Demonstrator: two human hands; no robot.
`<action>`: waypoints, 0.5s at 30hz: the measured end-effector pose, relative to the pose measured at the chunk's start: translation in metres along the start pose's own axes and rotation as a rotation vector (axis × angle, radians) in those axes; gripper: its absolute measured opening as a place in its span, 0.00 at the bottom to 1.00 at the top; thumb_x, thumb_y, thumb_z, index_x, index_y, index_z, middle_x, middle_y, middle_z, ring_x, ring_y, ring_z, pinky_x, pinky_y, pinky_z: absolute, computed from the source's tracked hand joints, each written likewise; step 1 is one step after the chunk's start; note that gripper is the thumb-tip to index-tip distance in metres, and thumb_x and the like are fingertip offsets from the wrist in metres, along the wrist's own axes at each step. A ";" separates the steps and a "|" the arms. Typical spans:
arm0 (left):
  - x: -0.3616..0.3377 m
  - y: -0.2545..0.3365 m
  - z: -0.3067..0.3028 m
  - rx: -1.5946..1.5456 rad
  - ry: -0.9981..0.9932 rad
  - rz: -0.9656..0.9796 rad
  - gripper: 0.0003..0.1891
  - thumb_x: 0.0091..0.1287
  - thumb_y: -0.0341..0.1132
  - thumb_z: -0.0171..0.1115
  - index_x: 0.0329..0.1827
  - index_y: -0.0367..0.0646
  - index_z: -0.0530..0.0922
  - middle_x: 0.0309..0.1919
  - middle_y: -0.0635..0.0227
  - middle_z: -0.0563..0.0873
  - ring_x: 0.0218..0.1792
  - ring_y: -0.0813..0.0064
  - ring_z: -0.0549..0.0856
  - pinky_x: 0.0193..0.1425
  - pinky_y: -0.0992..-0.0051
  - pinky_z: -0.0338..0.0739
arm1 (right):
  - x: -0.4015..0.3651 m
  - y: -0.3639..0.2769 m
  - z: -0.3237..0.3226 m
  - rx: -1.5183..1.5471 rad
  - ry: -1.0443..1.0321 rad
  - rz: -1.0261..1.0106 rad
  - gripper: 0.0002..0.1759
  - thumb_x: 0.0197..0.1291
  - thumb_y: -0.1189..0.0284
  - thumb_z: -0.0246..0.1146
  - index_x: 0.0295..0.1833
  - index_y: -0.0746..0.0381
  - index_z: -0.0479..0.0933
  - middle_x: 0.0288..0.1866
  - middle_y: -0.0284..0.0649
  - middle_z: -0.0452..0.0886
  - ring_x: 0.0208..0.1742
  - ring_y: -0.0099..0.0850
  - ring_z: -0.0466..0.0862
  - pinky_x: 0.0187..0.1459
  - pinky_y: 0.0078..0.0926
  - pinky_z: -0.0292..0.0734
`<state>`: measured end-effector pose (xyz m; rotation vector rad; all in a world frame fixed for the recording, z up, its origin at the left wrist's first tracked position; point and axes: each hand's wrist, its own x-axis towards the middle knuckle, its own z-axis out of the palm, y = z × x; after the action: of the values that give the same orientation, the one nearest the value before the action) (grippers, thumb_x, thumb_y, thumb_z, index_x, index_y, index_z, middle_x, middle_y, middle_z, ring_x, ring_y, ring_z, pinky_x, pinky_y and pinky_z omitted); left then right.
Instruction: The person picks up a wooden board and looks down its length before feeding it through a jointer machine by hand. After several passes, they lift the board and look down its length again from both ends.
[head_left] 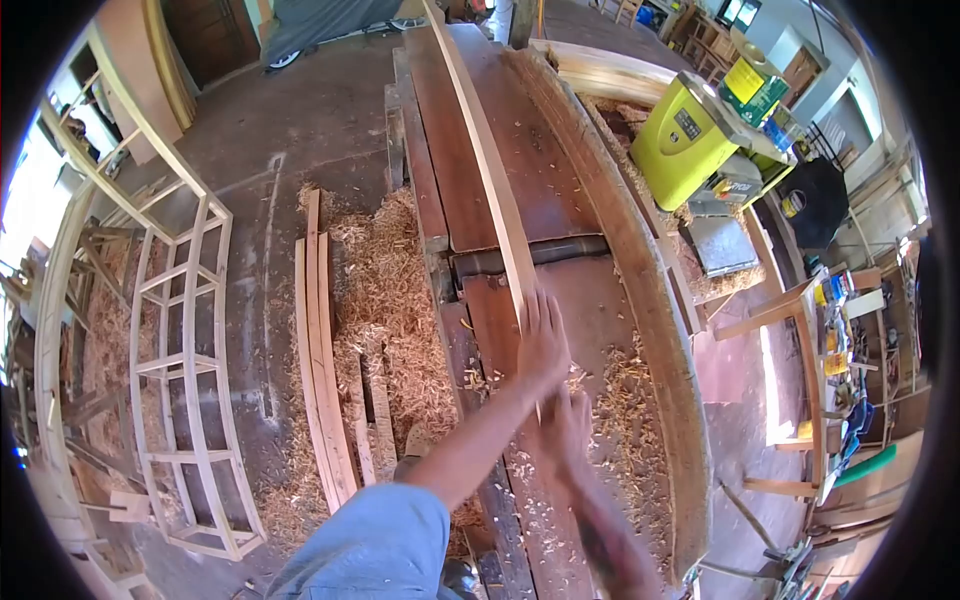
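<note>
A long pale wooden strip (484, 150) lies on edge along the dark bed of a jointer (560, 210), running from the far end toward me across the cutter gap (570, 248). My left hand (541, 345) presses flat on the near end of the strip, fingers spread forward. My right hand (566, 428) rests just behind it on the same strip, fingers closed around its end. Wood shavings (625, 400) cover the near bed to the right of both hands.
A heap of shavings (385, 290) and several thin curved strips (318, 360) lie on the floor to the left. A white curved window frame (185, 380) rests further left. A thick curved timber (640, 250) runs along the machine's right side, with a yellow machine (685, 140) behind it.
</note>
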<state>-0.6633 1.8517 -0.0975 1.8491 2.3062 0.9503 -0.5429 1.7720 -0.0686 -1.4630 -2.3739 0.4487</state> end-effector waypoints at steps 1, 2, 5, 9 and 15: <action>-0.035 0.026 -0.010 -0.010 -0.043 -0.013 0.37 0.63 0.32 0.53 0.72 0.18 0.52 0.73 0.30 0.55 0.76 0.36 0.51 0.80 0.47 0.44 | -0.039 -0.002 -0.023 -0.005 0.022 -0.004 0.16 0.62 0.69 0.62 0.53 0.64 0.74 0.39 0.53 0.74 0.42 0.51 0.74 0.44 0.49 0.69; -0.069 0.051 -0.018 -0.022 -0.091 -0.027 0.37 0.63 0.32 0.54 0.72 0.17 0.53 0.72 0.30 0.55 0.76 0.35 0.51 0.80 0.47 0.44 | -0.080 0.012 -0.032 -0.019 -0.017 -0.004 0.16 0.62 0.70 0.62 0.54 0.64 0.74 0.38 0.52 0.73 0.41 0.50 0.73 0.43 0.49 0.70; -0.146 0.101 -0.024 -0.079 -0.132 -0.059 0.36 0.64 0.31 0.53 0.72 0.18 0.54 0.72 0.31 0.56 0.76 0.35 0.51 0.80 0.47 0.45 | -0.174 0.035 -0.055 -0.022 -0.087 0.072 0.17 0.62 0.73 0.62 0.56 0.64 0.74 0.37 0.50 0.73 0.39 0.48 0.73 0.39 0.47 0.70; -0.152 0.106 -0.025 -0.028 -0.179 -0.076 0.35 0.64 0.33 0.54 0.72 0.20 0.56 0.72 0.34 0.59 0.76 0.39 0.54 0.81 0.50 0.46 | -0.175 0.036 -0.064 0.021 -0.085 -0.045 0.17 0.61 0.75 0.62 0.56 0.64 0.74 0.36 0.50 0.71 0.37 0.48 0.72 0.38 0.47 0.70; -0.024 0.027 -0.002 0.009 -0.019 -0.070 0.37 0.63 0.32 0.54 0.73 0.20 0.54 0.73 0.34 0.57 0.77 0.41 0.53 0.82 0.52 0.44 | -0.027 0.010 -0.012 -0.047 0.091 -0.052 0.19 0.58 0.74 0.65 0.55 0.63 0.73 0.35 0.49 0.72 0.40 0.49 0.73 0.39 0.47 0.70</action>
<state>-0.6337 1.8324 -0.0912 1.7596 2.3516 0.9111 -0.5187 1.7528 -0.0650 -1.4075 -2.3595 0.3088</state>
